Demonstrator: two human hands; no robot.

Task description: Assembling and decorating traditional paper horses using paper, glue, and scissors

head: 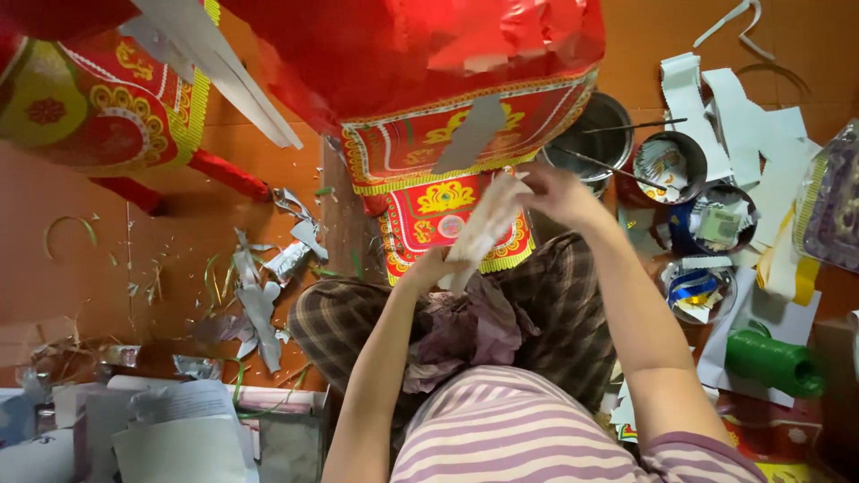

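Over the lap, both hands meet on a pale strip of paper [483,228] that runs slanting from upper right to lower left. Right hand [559,192] pinches the upper end with fingers closed on it; left hand [429,266] grips the lower end, fingers curled tight, though motion blur hides exactly how the fingertips sit. Just behind the strip hangs a red paper panel with gold and yellow patterns [447,210], fixed under a big red paper shape [420,54] whose top is cut off by the frame. A crumpled mauve cloth [470,331] lies on the checked trousers [573,313]. On the right stand four round tins: an empty metal one [595,134] with two thin sticks across it, and three more [667,165] [716,219] [698,291] filled with paper scraps. White paper strips [734,116] lie beyond them, and a green roll [774,362] lies near the right elbow. On the left, silver foil scraps [259,304] litter the brown floor [161,233], and a second red patterned piece [98,98] is partly out of view. Loose white sheets [170,429] sit at the lower left, blurred.
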